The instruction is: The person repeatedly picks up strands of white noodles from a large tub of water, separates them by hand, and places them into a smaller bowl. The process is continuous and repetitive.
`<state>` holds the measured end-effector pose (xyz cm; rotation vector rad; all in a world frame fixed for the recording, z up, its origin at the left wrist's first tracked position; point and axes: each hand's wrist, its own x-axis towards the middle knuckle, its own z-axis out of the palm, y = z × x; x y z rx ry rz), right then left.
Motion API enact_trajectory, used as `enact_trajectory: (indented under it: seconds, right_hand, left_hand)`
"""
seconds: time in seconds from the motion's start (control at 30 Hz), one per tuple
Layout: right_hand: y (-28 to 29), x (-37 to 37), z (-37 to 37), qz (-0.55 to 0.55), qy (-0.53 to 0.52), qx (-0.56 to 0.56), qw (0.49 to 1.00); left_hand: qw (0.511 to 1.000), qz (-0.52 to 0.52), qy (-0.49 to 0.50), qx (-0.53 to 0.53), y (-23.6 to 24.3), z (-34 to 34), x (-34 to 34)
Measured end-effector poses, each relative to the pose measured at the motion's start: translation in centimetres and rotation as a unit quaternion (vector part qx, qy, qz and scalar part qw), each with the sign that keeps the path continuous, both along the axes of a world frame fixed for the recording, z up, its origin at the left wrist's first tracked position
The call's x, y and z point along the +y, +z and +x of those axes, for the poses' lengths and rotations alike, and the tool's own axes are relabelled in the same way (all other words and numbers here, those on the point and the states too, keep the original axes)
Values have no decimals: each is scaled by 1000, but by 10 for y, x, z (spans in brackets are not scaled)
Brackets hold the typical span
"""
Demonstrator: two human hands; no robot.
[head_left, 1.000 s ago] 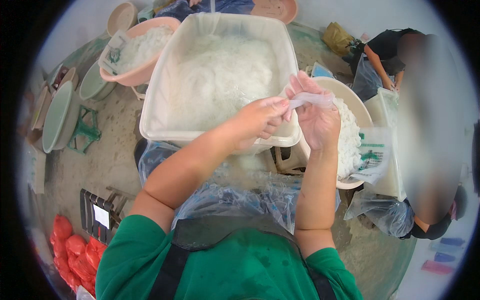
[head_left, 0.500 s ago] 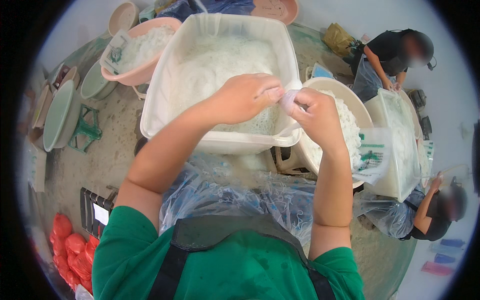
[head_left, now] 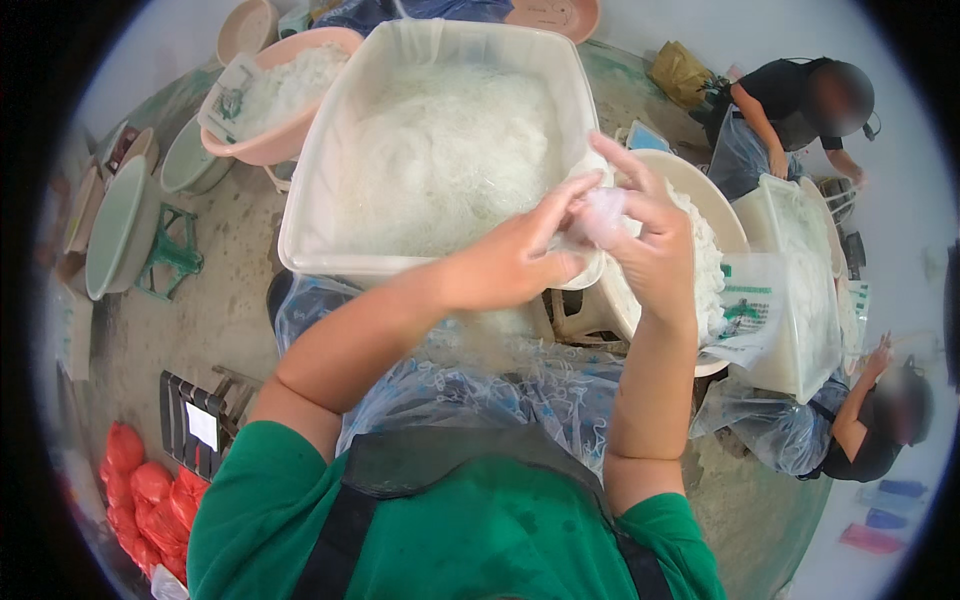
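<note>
Over the right rim of a white rectangular tub (head_left: 360, 262) full of pale, foamy, fibrous material (head_left: 430, 150), both my hands meet at a bunched, translucent whitish strip (head_left: 604, 214). My left hand (head_left: 520, 250) has its curved fingertips on the strip, thumb lower. My right hand (head_left: 648, 255) holds the strip, index finger raised and other fingers bent round it; exactly how they grip is partly hidden. Just right, behind my right hand, a cream round basin (head_left: 735, 225) holds a white lumpy mass (head_left: 705, 270).
Pink basin (head_left: 270, 145) upper left; green basins (head_left: 115, 225) and stool (head_left: 170, 255) left; red bags (head_left: 150, 510) lower left. Two co-workers (head_left: 760, 115) (head_left: 850, 440) sit right, by another white tub (head_left: 800, 360). A printed plastic sheet (head_left: 750, 305) lies over the cream basin's edge.
The strip, stretched between my hands a second ago, is bunched at my right fingers. My right index finger has lifted since the last frame, and my left hand has dropped lower.
</note>
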<state>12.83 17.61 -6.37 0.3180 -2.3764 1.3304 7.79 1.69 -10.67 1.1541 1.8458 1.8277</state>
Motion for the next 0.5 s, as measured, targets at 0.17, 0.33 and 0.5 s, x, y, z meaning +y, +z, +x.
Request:
enact_trajectory:
  seconds: [0.17,0.33,0.5]
  right_hand:
    - [-22,33,7,-401,3,67,914]
    - [-29,21,-2,-570,94,32,816]
    - [-4,8,-5,-636,319,-33,702]
  left_hand:
    - [969,-106,-120,-189,-10,-31,-18]
    - [986,-161,-32,19,-31,-9,0]
    - [993,-11,117,28,-49,-20,13]
